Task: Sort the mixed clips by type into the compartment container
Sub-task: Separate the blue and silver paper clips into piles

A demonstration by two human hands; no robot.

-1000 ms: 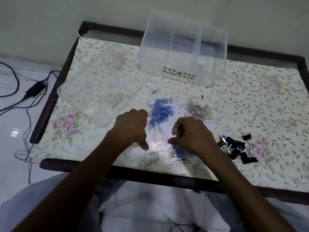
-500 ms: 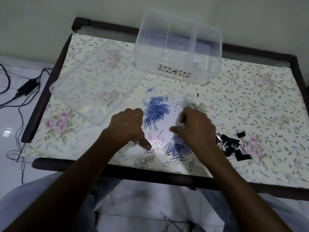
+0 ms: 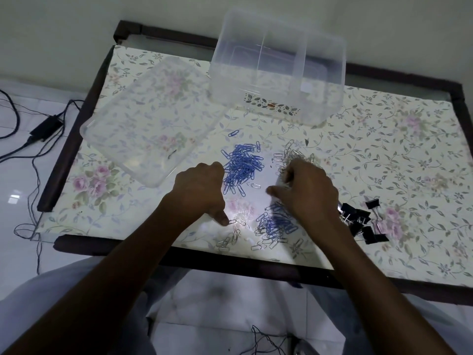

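I work at the near edge of the tabletop, where the unsorted mixed clips lie. My left hand is curled, with one fingertip pressing a single silver clip flat against the surface, which I judge isolates it for sliding. My right hand hovers over the silver paper clip pile with thumb extended and fingers bent; I cannot tell whether it holds a clip. The blue paper clip pile sits between my hands, and the black binder clips lie to the right, so each type is kept apart for transfer. The compartment container stands at the far edge, holding no clips that I can see, with its lid just beside it.
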